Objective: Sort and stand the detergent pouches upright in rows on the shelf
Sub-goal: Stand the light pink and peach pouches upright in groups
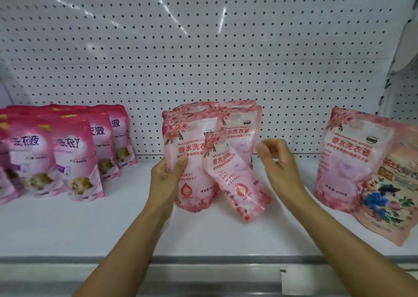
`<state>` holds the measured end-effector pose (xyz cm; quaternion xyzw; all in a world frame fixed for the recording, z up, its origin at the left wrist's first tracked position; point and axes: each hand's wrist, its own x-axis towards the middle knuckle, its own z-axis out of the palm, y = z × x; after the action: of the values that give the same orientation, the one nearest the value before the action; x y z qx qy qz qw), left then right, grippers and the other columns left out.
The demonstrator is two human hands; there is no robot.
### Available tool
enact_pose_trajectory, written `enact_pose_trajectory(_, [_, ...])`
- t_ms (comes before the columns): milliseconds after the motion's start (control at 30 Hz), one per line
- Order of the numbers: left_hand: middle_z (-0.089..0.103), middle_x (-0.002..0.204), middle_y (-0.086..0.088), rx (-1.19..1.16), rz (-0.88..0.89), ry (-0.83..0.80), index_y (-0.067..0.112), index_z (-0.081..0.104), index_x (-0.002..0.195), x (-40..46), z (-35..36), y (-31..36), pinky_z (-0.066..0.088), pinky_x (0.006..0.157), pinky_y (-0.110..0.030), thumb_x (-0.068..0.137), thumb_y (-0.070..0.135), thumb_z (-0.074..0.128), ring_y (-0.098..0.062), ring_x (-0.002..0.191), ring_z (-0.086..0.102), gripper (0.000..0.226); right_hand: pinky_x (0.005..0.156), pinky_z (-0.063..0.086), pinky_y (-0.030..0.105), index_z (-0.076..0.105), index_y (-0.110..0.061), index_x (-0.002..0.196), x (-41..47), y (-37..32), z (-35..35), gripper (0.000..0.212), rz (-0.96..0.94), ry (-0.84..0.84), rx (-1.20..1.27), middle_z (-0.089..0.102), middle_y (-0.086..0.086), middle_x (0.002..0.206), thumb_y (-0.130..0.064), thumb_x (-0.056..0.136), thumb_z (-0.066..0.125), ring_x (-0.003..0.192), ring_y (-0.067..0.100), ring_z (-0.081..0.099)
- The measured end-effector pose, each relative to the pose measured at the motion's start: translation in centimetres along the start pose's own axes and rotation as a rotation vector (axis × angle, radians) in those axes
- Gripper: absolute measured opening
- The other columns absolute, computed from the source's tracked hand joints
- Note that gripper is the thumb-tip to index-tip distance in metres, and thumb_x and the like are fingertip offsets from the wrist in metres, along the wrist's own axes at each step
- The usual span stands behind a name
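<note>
Several light pink rose-print pouches stand in the middle of the white shelf. My left hand grips the left edge of the front upright pouch. Beside it a smaller-looking pink pouch leans tilted to the right, its top folded over. My right hand hovers just right of that leaning pouch, fingers curled and apart, holding nothing. More pouches of the same print stand behind.
Several darker pink pouches stand in rows at the left. At the right stand another light pink pouch and a floral pouch with a blue flower. A white pegboard backs the shelf; its front rail runs below.
</note>
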<state>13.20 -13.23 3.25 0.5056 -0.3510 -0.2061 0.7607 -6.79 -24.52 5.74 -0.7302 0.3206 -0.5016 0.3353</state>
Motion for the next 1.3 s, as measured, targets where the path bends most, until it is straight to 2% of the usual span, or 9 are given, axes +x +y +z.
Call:
enact_pose_trajectory(133, [0.078,0.096,-0.005,-0.013,-0.016,0.013,0.02,0.07,0.103,0.0,0.4,0.0,0.062,0.067,-0.035,0.095,0.024,0.061,-0.024,0.086,0.076,0.013,0.074,0.051,0.023,0.064,-0.017,0.107,2.5,1.9,0.9,0.046,0.368,-0.382,0.094,0.072,0.0,0.106,-0.056,0.094,0.044,0.089,0.009,0.069])
enact_pose_trajectory(233, [0.078,0.095,-0.004,-0.013,-0.02,0.003,0.02,0.07,0.105,0.0,0.2,0.0,0.061,0.067,-0.035,0.095,0.028,0.06,-0.025,0.087,0.076,0.016,0.087,0.056,0.04,0.07,-0.014,0.108,3.0,2.9,1.6,0.046,0.582,-0.506,0.204,0.076,0.01,0.1,-0.053,0.09,0.055,0.091,0.026,0.074])
enact_pose_trajectory(367, [0.078,0.096,-0.004,-0.028,-0.017,0.034,0.021,0.07,0.106,0.0,-0.3,-0.2,0.061,0.07,-0.037,0.094,0.033,0.06,-0.024,0.087,0.076,0.02,0.091,0.054,0.048,0.067,-0.007,0.114,3.0,2.9,1.2,0.047,0.625,-0.595,0.314,0.074,0.018,0.105,-0.033,0.075,0.075,0.099,0.036,0.07])
enact_pose_trajectory(567, [0.079,0.086,0.0,-0.032,-0.003,0.111,0.021,0.071,0.097,1.4,-1.2,0.4,0.061,0.068,-0.034,0.095,0.033,0.058,-0.019,0.08,0.076,0.018,0.059,0.057,0.031,0.065,-0.014,0.066,2.5,2.3,0.4,0.012,0.39,-0.309,0.568,0.075,0.015,0.081,-0.013,0.073,0.075,0.068,0.027,0.07])
enact_pose_trajectory(733, [0.079,0.088,-0.001,-0.018,-0.005,0.093,0.022,0.071,0.095,3.2,-1.0,0.3,0.062,0.071,-0.036,0.097,0.031,0.057,-0.021,0.083,0.076,0.017,0.067,0.056,0.036,0.061,-0.016,0.072,2.5,2.2,1.4,0.017,0.23,0.055,0.647,0.074,0.002,0.072,-0.009,0.085,0.069,0.068,0.02,0.068])
enact_pose_trajectory(867, [0.078,0.096,-0.005,-0.03,-0.081,0.079,0.02,0.07,0.105,3.6,-1.5,-0.6,0.062,0.072,-0.039,0.094,0.034,0.06,-0.025,0.087,0.076,0.02,0.058,0.054,0.026,0.058,-0.01,0.09,2.0,3.4,2.1,0.014,0.26,-0.009,0.586,0.076,-0.004,0.08,-0.009,0.085,0.071,0.069,0.009,0.072])
enact_pose_trajectory(967, [0.077,0.106,-0.007,0.026,-0.125,-0.047,0.016,0.066,0.117,2.9,-2.2,-1.0,0.061,0.075,-0.044,0.087,0.024,0.072,-0.028,0.094,0.075,0.032,0.069,0.059,0.03,0.057,-0.015,0.113,1.7,4.5,2.0,0.045,0.296,-0.148,0.468,0.075,-0.003,0.102,-0.011,0.075,0.081,0.089,0.013,0.073])
enact_pose_trajectory(1100, [0.078,0.097,0.001,0.23,-0.174,-0.199,0.016,0.062,0.116,1.9,-3.2,-1.0,0.06,0.062,-0.026,0.067,-0.003,0.083,-0.017,0.086,0.076,0.056,0.075,0.06,0.028,0.05,-0.02,0.129,1.5,5.5,2.1,0.073,0.284,-0.305,0.302,0.069,-0.003,0.118,0.001,0.068,0.084,0.103,0.012,0.069])
enact_pose_trajectory(1300, [0.077,0.101,-0.003,0.275,-0.162,-0.119,0.014,0.061,0.117,2.4,-4.0,-2.1,0.061,0.074,-0.033,0.069,-0.009,0.081,-0.016,0.091,0.075,0.057,0.072,0.06,0.027,0.056,-0.018,0.122,1.8,5.4,2.3,0.061,0.262,-0.207,0.208,0.071,-0.004,0.111,0.0,0.07,0.083,0.094,0.012,0.071])
